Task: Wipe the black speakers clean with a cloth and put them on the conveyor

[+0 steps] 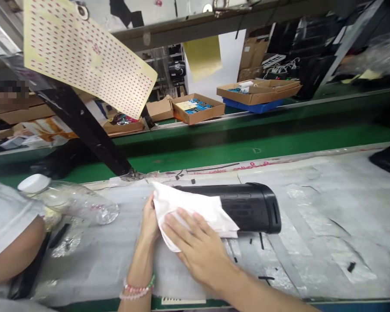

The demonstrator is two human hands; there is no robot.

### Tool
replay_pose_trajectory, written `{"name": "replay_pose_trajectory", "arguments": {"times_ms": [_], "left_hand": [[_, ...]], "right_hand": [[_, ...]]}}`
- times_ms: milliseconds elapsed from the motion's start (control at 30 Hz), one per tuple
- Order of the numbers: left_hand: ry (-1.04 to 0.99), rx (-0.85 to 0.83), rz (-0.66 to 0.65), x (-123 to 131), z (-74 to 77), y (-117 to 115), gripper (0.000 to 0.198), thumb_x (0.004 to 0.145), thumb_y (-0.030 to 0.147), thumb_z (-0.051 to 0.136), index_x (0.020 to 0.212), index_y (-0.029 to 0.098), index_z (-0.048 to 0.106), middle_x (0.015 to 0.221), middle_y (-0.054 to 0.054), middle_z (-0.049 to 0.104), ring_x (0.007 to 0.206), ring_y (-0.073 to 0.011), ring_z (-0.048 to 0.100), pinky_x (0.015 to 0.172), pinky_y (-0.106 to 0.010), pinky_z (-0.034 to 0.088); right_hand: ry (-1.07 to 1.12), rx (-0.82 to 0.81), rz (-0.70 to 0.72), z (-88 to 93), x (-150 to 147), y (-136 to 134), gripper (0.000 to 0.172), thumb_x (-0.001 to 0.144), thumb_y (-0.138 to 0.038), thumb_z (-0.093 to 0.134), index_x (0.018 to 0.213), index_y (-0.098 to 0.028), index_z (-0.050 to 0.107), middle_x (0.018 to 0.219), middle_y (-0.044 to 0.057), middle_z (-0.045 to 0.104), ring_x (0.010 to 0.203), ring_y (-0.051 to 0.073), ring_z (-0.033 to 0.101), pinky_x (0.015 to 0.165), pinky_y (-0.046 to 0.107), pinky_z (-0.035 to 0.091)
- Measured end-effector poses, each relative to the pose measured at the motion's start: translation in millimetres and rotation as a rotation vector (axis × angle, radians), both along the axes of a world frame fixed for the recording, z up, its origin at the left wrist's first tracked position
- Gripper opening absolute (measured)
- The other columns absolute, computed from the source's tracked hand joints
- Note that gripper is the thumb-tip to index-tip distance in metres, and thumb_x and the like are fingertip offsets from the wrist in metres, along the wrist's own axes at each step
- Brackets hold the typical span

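The right hand, fingers spread flat, presses a white cloth over the left end of a black plastic housing lying on a grey padded sheet; the left hand grips the cloth's left edge.

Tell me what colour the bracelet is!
The bracelet is pink, white and green, clearest in the head view.

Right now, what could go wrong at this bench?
The rounded black housing lies unsecured under the cloth, so the right hand's pressure might roll it. Black scraps on the grey sheet could scratch it. The plastic bottle lying near the left hand could get knocked.
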State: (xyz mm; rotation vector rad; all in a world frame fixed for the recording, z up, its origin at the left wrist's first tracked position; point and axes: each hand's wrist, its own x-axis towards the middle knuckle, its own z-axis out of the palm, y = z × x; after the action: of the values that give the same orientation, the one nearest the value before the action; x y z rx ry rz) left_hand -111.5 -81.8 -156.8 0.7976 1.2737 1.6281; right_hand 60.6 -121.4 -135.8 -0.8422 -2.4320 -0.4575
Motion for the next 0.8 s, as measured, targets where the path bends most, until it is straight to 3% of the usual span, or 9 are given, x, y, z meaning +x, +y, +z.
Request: {"name": "replay_pose_trajectory", "arguments": {"times_ms": [100, 200, 267, 333, 400, 467, 567, 667, 800], "left_hand": [[0.006, -0.006, 0.022, 1.6, -1.0, 3.3, 0.048, 0.067, 0.046, 0.081, 0.104, 0.018, 0.069, 0.105, -0.006, 0.072, 0.101, -0.0226, 0.066, 0.074, -0.024, 0.054], [0.009, -0.021, 0.007, 5.4, 1.8, 3.8, 0.049, 0.07, 0.051, 0.078, 0.105, 0.018, 0.068, 0.11, -0.008, 0.072, 0.094, -0.0212, 0.068, 0.069, -0.023, 0.054], [0.013, -0.021, 0.005, 7.4, 4.0, 3.0, 0.049, 0.069, 0.05, 0.079, 0.105, 0.019, 0.068, 0.111, -0.008, 0.071, 0.088, -0.0194, 0.069, 0.065, -0.021, 0.053], [0.016, -0.015, 0.011, 8.3, 5.0, 2.3, 0.048, 0.069, 0.05, 0.079, 0.104, 0.019, 0.068, 0.112, -0.007, 0.071, 0.086, -0.0172, 0.068, 0.062, -0.018, 0.052], [0.015, -0.013, 0.012, 8.3, 5.0, 2.2, 0.046, 0.07, 0.049, 0.079, 0.103, 0.02, 0.067, 0.113, -0.007, 0.071, 0.086, -0.0157, 0.068, 0.062, -0.017, 0.051], [0.011, -0.017, 0.012, 8.1, 4.7, 2.4, 0.046, 0.07, 0.049, 0.079, 0.104, 0.02, 0.067, 0.113, -0.006, 0.071, 0.087, -0.0155, 0.067, 0.064, -0.017, 0.051], [0.015, -0.026, 0.025, 8.1, 4.7, 3.2, 0.049, 0.068, 0.049, 0.08, 0.104, 0.02, 0.067, 0.108, -0.005, 0.072, 0.09, -0.0164, 0.066, 0.067, -0.018, 0.051], [0.027, -0.043, 0.054, 7.8, 3.9, 4.3, 0.05, 0.063, 0.045, 0.084, 0.103, 0.02, 0.068, 0.104, -0.004, 0.072, 0.09, -0.0165, 0.066, 0.068, -0.019, 0.05], [0.04, -0.081, 0.106, 6.9, 0.7, 5.5, 0.048, 0.062, 0.046, 0.081, 0.099, 0.018, 0.069, 0.094, -0.002, 0.071, 0.083, -0.0169, 0.067, 0.063, -0.02, 0.05]], "right_hand": [[0.06, 0.03, -0.178, -11.4, 49.6, 11.2, 0.051, 0.094, -0.025, 0.039, 0.144, -0.024, 0.046, 0.15, -0.002, 0.041, 0.141, 0.023, 0.035, 0.112, 0.04, 0.033], [0.188, -0.04, -0.413, -9.5, 115.6, 35.6, 0.047, 0.095, -0.025, 0.034, 0.138, -0.017, 0.053, 0.139, 0.009, 0.056, 0.134, 0.029, 0.045, 0.113, 0.054, 0.023], [0.352, -0.194, -0.618, 3.2, 161.5, 52.8, 0.045, 0.096, -0.032, 0.029, 0.101, -0.018, 0.071, 0.107, 0.012, 0.072, 0.116, 0.033, 0.059, 0.11, 0.062, 0.022], [0.448, -0.382, -0.813, 21.4, 200.5, 65.1, 0.056, 0.095, -0.041, 0.028, 0.051, -0.022, 0.057, 0.06, 0.012, 0.065, 0.079, 0.033, 0.067, 0.092, 0.059, 0.041], [0.614, -0.548, -0.94, 37.6, 223.8, 70.0, 0.056, 0.092, -0.046, 0.036, 0.04, -0.026, 0.036, 0.042, 0.008, 0.049, 0.048, 0.023, 0.053, 0.06, 0.043, 0.046], [0.805, -0.666, -0.957, 44.1, 225.4, 68.0, 0.052, 0.086, -0.049, 0.044, 0.041, -0.027, 0.034, 0.042, 0.006, 0.047, 0.042, 0.018, 0.042, 0.046, 0.036, 0.036], [0.943, -0.747, -0.833, 30.8, 192.4, 57.1, 0.051, 0.081, -0.064, 0.042, 0.048, -0.026, 0.046, 0.047, 0.007, 0.054, 0.047, 0.021, 0.05, 0.047, 0.036, 0.041], [1.014, -0.779, -0.704, 4.2, 147.2, 44.4, 0.065, 0.083, -0.074, 0.03, 0.076, -0.021, 0.066, 0.078, 0.012, 0.07, 0.078, 0.029, 0.066, 0.072, 0.042, 0.053], [1.177, -0.898, -0.571, -11.8, 121.1, 39.2, 0.071, 0.086, -0.075, 0.031, 0.106, -0.018, 0.068, 0.112, 0.014, 0.069, 0.122, 0.033, 0.055, 0.104, 0.048, 0.043]]}}
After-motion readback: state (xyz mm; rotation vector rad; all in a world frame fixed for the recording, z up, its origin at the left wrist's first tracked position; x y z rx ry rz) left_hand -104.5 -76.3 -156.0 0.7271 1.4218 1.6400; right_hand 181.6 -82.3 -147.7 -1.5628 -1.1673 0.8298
